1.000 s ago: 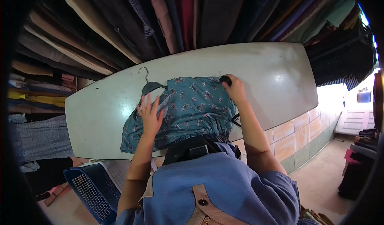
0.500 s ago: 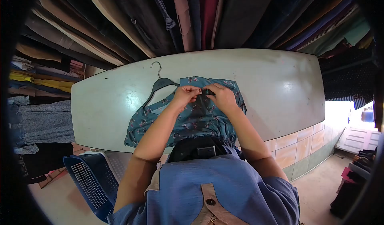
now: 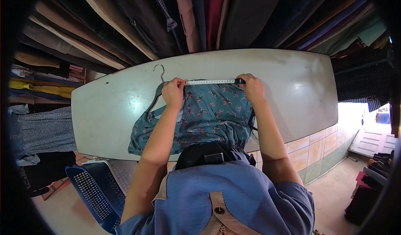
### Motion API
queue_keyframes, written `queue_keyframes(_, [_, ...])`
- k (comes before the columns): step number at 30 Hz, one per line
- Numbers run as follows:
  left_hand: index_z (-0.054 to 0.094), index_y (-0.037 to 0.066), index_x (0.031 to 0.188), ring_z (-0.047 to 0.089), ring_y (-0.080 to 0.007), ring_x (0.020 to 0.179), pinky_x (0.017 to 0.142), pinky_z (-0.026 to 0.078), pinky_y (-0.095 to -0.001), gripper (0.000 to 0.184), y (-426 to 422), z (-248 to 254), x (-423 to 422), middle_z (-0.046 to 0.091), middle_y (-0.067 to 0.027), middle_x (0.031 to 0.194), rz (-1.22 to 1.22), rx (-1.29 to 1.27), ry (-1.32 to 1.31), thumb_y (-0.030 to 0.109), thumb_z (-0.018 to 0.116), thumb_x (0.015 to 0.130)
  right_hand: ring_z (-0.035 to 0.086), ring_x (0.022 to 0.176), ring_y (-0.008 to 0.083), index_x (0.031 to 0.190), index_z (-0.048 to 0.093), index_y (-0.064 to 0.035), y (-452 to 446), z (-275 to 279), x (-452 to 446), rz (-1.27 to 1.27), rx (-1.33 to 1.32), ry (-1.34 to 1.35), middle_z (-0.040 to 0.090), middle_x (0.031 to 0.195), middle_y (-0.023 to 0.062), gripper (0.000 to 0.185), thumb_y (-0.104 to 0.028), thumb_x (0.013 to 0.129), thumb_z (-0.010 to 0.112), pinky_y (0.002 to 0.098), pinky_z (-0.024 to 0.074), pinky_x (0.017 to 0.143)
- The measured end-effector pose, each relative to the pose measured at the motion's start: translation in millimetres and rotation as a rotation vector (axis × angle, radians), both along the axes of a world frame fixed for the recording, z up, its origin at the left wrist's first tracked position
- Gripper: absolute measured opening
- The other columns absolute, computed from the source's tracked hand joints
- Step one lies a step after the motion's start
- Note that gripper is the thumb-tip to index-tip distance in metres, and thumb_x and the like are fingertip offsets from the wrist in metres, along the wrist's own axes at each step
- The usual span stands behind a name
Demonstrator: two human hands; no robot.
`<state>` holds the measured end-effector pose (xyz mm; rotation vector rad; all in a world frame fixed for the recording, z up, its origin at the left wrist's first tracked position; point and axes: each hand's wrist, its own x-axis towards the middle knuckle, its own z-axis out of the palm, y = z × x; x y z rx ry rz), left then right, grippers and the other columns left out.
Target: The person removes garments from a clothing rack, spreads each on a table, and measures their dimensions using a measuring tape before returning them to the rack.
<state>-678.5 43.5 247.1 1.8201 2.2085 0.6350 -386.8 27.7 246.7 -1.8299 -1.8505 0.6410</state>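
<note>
A teal floral garment lies on the pale board, its left part still around a dark clothes hanger with a metal hook. Stretched straight along the garment's far edge is a white tape measure with dark markings. My left hand pinches the tape's left end beside the hanger. On the other side, my right hand is closed around the tape's small black case at the garment's far right corner.
The white board spans the space before me. Hanging clothes line its far side, and folded clothes are stacked at left. A blue plastic basket stands lower left; more dark clothes are at lower right.
My hands have moved apart and away from me, from the garment's middle to its far edge. The tape measure is now drawn out between them.
</note>
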Motion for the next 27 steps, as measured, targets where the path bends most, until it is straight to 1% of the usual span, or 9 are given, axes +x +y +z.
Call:
queue_keyframes(2, [0.069, 0.013, 0.077, 0.062, -0.0219, 0.085, 0.073, 0.045, -0.0344, 0.009, -2.5, 3.3, 3.4, 0.068, -0.0006, 0.079, -0.036, 0.029, 0.223, 0.021, 0.071, 0.073, 0.061, 0.087, 0.0281, 0.097, 0.065, -0.0173, 2.0, -4.0, 5.1, 0.021, -0.003, -0.035, 0.061, 0.097, 0.0057, 0.026, -0.009, 0.073, 0.069, 0.0391, 0.0499, 0.073])
queue_keyframes(3, [0.069, 0.013, 0.077, 0.062, -0.0219, 0.085, 0.073, 0.045, -0.0344, 0.009, -3.8, 5.1, 5.3, 0.068, -0.0006, 0.079, -0.042, 0.027, 0.221, 0.021, 0.071, 0.073, 0.061, 0.087, 0.0281, 0.097, 0.065, -0.0173, 2.9, -6.0, 7.3, 0.016, -0.006, -0.037, 0.061, 0.097, 0.0057, 0.026, -0.009, 0.073, 0.069, 0.0391, 0.0499, 0.073])
queue_keyframes(5, [0.068, 0.019, 0.085, 0.051, -0.0238, 0.109, 0.085, 0.037, -0.0426, 0.016, -6.5, 7.2, 8.6, 0.063, -0.0011, 0.108, 0.016, -0.012, 0.262, 0.025, 0.072, 0.071, 0.061, 0.088, 0.0284, 0.098, 0.066, -0.0186, 2.9, -6.8, 9.5, 0.024, -0.033, -0.045, 0.061, 0.097, 0.0063, 0.027, -0.01, 0.072, 0.069, 0.039, 0.0499, 0.074])
queue_keyframes(6, [0.068, 0.019, 0.085, 0.051, -0.0238, 0.109, 0.085, 0.037, -0.0426, 0.016, -6.7, 4.1, 7.4, 0.063, -0.0011, 0.108, 0.012, -0.015, 0.26, 0.025, 0.072, 0.071, 0.061, 0.088, 0.0284, 0.098, 0.066, -0.0186, 2.5, -6.8, 11.3, 0.021, -0.036, -0.047, 0.061, 0.097, 0.0063, 0.027, -0.01, 0.072, 0.069, 0.039, 0.0499, 0.074])
queue_keyframes(8, [0.063, 0.022, 0.102, 0.033, -0.03, 0.127, 0.094, 0.026, -0.0573, 0.033, -5.8, 0.1, 3.6, 0.047, -0.0051, 0.128, -0.013, 0.13, 0.301, 0.029, 0.073, 0.071, 0.061, 0.088, 0.0283, 0.098, 0.066, -0.0193, 3.1, -5.4, 13.1, 0.024, -0.057, -0.049, 0.061, 0.096, 0.0058, 0.028, -0.009, 0.072, 0.069, 0.0388, 0.0497, 0.074])
queue_keyframes(9, [0.063, 0.022, 0.102, 0.033, -0.03, 0.127, 0.094, 0.026, -0.0573, 0.033, -5.1, -2.5, 3.1, 0.047, -0.0051, 0.128, -0.013, 0.13, 0.301, 0.029, 0.073, 0.071, 0.061, 0.088, 0.0283, 0.098, 0.066, -0.0193, 3.2, -6.8, 14.3, 0.025, -0.057, -0.049, 0.061, 0.096, 0.0058, 0.028, -0.009, 0.072, 0.069, 0.0388, 0.0497, 0.074])
queue_keyframes(11, [0.056, 0.024, 0.115, 0.021, -0.0354, 0.134, 0.097, 0.018, -0.0671, 0.048, -2.5, -2.0, 4.0, 0.035, -0.0108, 0.139, 0.072, 0.015, 0.369, 0.031, 0.074, 0.071, 0.06, 0.089, 0.0279, 0.097, 0.066, -0.0193, 3.7, -9.5, 18.0, 0.013, -0.051, -0.049, 0.061, 0.095, 0.0055, 0.027, -0.009, 0.072, 0.069, 0.0386, 0.0493, 0.075])
queue_keyframes(14, [0.054, 0.026, 0.118, 0.016, -0.0384, 0.136, 0.098, 0.01, -0.0716, 0.051, -0.2, -3.1, 2.4, 0.031, -0.0127, 0.142, 0.087, -0.04, 0.322, 0.033, 0.074, 0.071, 0.06, 0.089, 0.0276, 0.096, 0.067, -0.0187, 5.2, -9.8, 25.4, -0.013, -0.068, -0.051, 0.062, 0.094, 0.0054, 0.027, -0.008, 0.071, 0.069, 0.0387, 0.0489, 0.075])
queue_keyframes(27, [0.053, 0.027, 0.12, 0.013, -0.0381, 0.137, 0.098, 0.01, -0.0713, 0.052, 1.0, -3.8, 2.7, 0.027, -0.0132, 0.145, 0.118, -0.094, 0.321, 0.036, 0.072, 0.073, 0.06, 0.088, 0.0277, 0.095, 0.068, -0.0182, 8.0, -14.4, 40.7, -0.016, -0.092, -0.021, 0.063, 0.093, 0.0056, 0.029, -0.007, 0.069, 0.07, 0.0388, 0.0481, 0.075])
